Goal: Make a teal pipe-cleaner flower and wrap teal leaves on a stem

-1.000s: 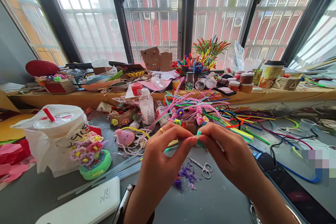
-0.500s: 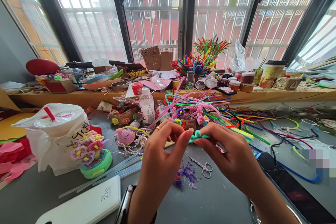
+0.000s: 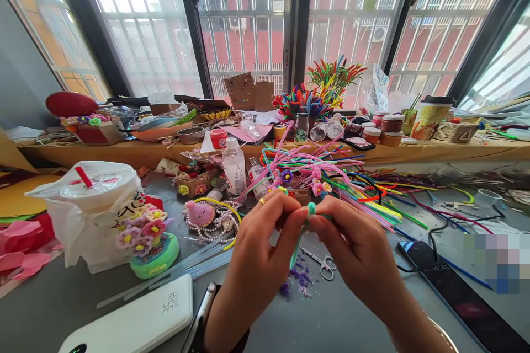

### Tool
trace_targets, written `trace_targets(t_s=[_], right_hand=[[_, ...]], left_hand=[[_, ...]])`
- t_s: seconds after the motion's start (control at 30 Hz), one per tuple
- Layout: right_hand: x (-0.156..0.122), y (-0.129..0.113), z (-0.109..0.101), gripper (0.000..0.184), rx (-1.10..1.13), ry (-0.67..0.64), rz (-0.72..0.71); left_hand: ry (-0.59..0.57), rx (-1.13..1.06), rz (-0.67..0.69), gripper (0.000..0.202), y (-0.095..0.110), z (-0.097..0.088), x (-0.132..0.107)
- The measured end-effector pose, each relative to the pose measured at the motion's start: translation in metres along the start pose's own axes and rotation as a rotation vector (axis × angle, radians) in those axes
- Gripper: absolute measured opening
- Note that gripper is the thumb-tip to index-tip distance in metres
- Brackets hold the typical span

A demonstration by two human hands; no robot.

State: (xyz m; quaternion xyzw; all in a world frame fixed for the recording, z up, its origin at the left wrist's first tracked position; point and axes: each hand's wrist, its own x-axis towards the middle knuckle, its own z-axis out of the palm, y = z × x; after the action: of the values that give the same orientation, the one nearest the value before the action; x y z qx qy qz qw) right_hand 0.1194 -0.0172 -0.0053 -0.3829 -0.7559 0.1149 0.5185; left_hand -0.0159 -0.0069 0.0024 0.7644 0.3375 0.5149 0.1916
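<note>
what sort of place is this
Probably a craft workspace by a window: a heap of colorful fuzzy stems lies on the gray table, with small scissors and purple clippings nearby, and both hands pinch a green fuzzy strip.

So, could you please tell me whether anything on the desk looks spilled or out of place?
Yes: loose purple bits lie scattered on the gray desk, right beside the small scissors. They look spilled because they are strewn straight over the surface, not gathered in a container.
</note>
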Motion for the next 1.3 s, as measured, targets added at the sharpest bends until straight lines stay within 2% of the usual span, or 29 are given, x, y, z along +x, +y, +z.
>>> trace_targets(t_s=[0.17, 0.27, 0.4, 0.47, 0.53, 0.67, 0.97, 1.03, 1.13, 1.23, 1.3], right_hand=[[0.0, -0.006, 0.002, 0.027, 0.135, -0.005, 0.169], [0.002, -0.007, 0.0, 0.027, 0.176, -0.037, 0.229], [0.003, -0.006, 0.0, 0.024, 0.155, 0.001, 0.141], [0.003, -0.004, 0.0, 0.022, 0.118, 0.045, 0.084], [0.003, -0.003, -0.001, 0.021, 0.09, 0.074, 0.058], [0.003, -0.001, -0.004, 0.018, 0.073, 0.08, 0.076], [0.003, 0.0, -0.001, 0.019, 0.065, 0.126, 0.174], [0.003, 0.001, -0.003, 0.019, 0.09, 0.083, 0.205], [0.006, 0.004, -0.008, 0.024, 0.128, -0.056, 0.222], [0.007, 0.006, -0.012, 0.024, 0.148, -0.21, 0.209], [0.007, 0.006, -0.014, 0.02, 0.167, -0.265, 0.224]], left_hand=[[0.112, -0.061, 0.156, 0.014, -0.009, 0.011, 0.0], [0.128, -0.093, 0.178, 0.013, -0.012, 0.012, -0.001], [0.044, -0.142, 0.072, 0.018, -0.009, 0.006, 0.001], [-0.018, -0.149, 0.008, 0.026, -0.005, 0.0, 0.002], [-0.098, -0.144, -0.021, 0.024, 0.0, -0.005, 0.003], [-0.114, -0.069, -0.05, 0.008, 0.004, -0.009, 0.004], [-0.158, -0.07, -0.134, 0.014, 0.004, -0.003, 0.003], [-0.169, -0.107, -0.16, 0.017, 0.004, -0.004, 0.004], [-0.141, -0.182, -0.222, 0.021, 0.003, -0.005, 0.005], [-0.077, -0.267, -0.284, 0.016, 0.002, -0.006, 0.006], [-0.072, -0.324, -0.307, 0.014, 0.002, -0.007, 0.006]])
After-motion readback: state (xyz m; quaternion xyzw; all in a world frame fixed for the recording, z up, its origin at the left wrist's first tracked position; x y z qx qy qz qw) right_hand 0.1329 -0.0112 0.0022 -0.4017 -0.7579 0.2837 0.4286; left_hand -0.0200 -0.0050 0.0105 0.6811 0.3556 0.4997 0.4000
